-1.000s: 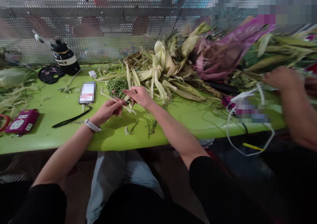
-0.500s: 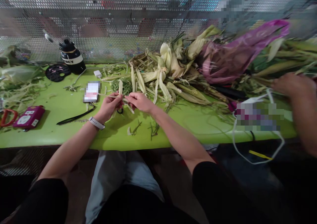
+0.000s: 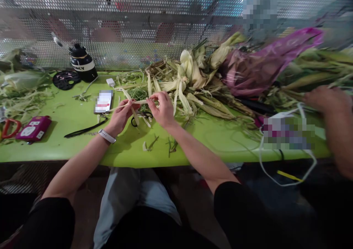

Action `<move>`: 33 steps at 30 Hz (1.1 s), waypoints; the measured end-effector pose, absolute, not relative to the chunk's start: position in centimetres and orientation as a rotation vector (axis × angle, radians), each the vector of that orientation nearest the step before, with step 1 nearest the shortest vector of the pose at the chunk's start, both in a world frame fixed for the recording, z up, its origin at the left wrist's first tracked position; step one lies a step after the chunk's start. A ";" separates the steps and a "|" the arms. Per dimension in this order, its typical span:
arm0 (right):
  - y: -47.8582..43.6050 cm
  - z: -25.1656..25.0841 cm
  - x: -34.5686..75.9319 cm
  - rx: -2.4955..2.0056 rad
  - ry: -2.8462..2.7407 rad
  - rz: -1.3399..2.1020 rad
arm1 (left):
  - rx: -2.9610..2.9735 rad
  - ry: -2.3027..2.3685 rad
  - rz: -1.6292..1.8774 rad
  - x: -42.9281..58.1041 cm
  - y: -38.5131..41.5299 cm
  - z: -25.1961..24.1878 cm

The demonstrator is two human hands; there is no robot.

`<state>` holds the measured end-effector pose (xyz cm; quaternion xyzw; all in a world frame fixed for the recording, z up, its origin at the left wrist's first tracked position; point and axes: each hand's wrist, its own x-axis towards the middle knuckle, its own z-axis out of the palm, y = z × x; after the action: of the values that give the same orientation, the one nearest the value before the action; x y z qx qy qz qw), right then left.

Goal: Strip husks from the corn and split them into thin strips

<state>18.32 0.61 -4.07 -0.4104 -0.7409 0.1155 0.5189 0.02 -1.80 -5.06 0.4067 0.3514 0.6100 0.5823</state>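
Pale corn husk strips cross between my two hands over the green table. My left hand pinches them where they meet, and one strip sticks up and another hangs down past its fingers. With thumb and fingers closed, my right hand grips the end of a strip stretched out to the right. Below and between the hands lie scissors, partly hidden by husk. Right behind my fingers is a small heap of thin green shreds.
A large pile of corn husks and a pink plastic bag lie behind, to the right. A phone, black bottle and magenta box stand left. At far right is another person's hand.
My right hand has moved a little right and up, drawing a husk strip out from my left hand. The upright strip in the left hand now leans left.
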 end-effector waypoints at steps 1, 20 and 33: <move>0.4 -4.1 18.1 -0.989 -1.814 0.272 | 0.971 0.808 1.442 0.1 -1.8 -5.1; 1.1 -4.2 18.2 -0.821 -2.167 1.138 | 1.061 0.872 1.493 -0.4 -1.5 -5.4; 0.6 -3.3 18.3 -0.967 -1.697 1.124 | 1.066 0.866 1.160 -0.5 -2.4 -4.5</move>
<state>18.31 0.61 -3.32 -0.3875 -0.6801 0.4504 0.4295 -0.46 -2.38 -4.52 0.4642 0.3769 0.5050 0.6225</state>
